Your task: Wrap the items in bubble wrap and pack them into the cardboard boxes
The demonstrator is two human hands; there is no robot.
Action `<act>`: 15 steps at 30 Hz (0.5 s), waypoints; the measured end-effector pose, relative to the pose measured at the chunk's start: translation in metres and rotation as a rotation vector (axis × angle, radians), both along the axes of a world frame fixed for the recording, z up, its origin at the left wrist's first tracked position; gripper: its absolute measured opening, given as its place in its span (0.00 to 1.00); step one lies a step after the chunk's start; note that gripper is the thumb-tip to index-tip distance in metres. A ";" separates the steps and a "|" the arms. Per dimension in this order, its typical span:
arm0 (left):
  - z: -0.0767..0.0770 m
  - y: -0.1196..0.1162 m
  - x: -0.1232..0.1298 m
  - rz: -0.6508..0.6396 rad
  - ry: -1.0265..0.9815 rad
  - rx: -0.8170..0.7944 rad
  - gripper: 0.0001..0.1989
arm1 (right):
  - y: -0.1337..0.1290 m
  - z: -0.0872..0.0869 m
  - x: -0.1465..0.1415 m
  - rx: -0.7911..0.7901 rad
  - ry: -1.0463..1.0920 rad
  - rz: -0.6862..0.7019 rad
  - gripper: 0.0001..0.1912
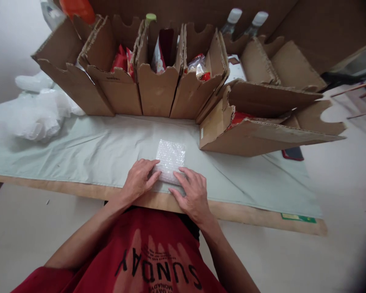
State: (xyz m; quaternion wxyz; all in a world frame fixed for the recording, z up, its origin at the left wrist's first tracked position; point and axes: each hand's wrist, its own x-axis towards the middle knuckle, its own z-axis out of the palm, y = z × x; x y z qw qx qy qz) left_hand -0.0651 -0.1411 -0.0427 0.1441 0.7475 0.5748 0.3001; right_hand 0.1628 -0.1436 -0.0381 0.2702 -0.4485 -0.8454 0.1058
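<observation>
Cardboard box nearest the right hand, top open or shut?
Open: nothing covers the top of the box, and red packaging shows inside.

The bubble wrap (171,156) at my fingertips was glossy, bumpy plastic; the bins (158,91) were matt brown cardboard.

1. Place: reads as a small packing or sorting station; home or shop, can't tell.
2. Cut-down cardboard bins (157,91) line the back of the table (232,209), one more angled at right; several hold bagged goods (120,60).
3. Loose bubble wrap (39,114) heaped at left, small bubble-wrapped piece (171,154) at the front.
4. Pale green cloth (103,146) covers the tabletop.
5. White-capped bottles (254,24) behind the bins, plain pale floor (262,252).
</observation>
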 end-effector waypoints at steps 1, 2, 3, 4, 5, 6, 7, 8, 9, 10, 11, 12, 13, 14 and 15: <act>0.001 0.002 0.001 0.021 0.005 0.016 0.14 | 0.001 -0.001 -0.001 0.007 -0.020 0.009 0.20; 0.002 0.002 0.001 0.032 0.000 0.038 0.15 | 0.002 -0.001 -0.002 0.007 -0.021 0.015 0.18; 0.004 -0.001 0.001 0.029 -0.011 0.064 0.15 | 0.003 -0.001 -0.003 0.003 -0.003 0.016 0.17; 0.006 -0.005 0.002 0.010 -0.025 0.086 0.17 | 0.004 0.000 -0.003 -0.004 0.030 0.013 0.16; 0.009 -0.011 0.002 -0.020 -0.037 0.101 0.19 | 0.005 0.001 -0.003 -0.020 0.067 0.013 0.15; 0.011 -0.017 0.002 -0.059 -0.047 0.105 0.21 | 0.005 0.003 -0.003 -0.046 0.099 0.021 0.15; 0.012 -0.023 0.002 -0.098 -0.055 0.099 0.22 | 0.006 0.005 -0.002 -0.082 0.122 0.036 0.14; 0.012 -0.028 0.002 -0.128 -0.066 0.086 0.22 | 0.006 0.006 -0.001 -0.125 0.135 0.055 0.14; 0.012 -0.032 0.002 -0.144 -0.079 0.075 0.21 | 0.007 0.007 -0.001 -0.167 0.140 0.073 0.14; 0.011 -0.033 0.003 -0.145 -0.093 0.067 0.20 | 0.007 0.008 0.000 -0.200 0.141 0.087 0.14; 0.009 -0.033 0.003 -0.134 -0.105 0.064 0.18 | 0.008 0.008 0.000 -0.217 0.140 0.089 0.14; 0.007 -0.031 0.004 -0.117 -0.112 0.061 0.17 | 0.008 0.008 0.000 -0.213 0.137 0.075 0.14; 0.006 -0.027 0.005 -0.098 -0.111 0.057 0.16 | 0.009 0.008 0.000 -0.190 0.133 0.050 0.15; 0.004 -0.022 0.005 -0.084 -0.101 0.048 0.15 | 0.008 0.007 0.000 -0.153 0.124 0.017 0.16; 0.003 -0.017 0.006 -0.073 -0.082 0.036 0.15 | 0.008 0.007 -0.001 -0.109 0.111 -0.014 0.17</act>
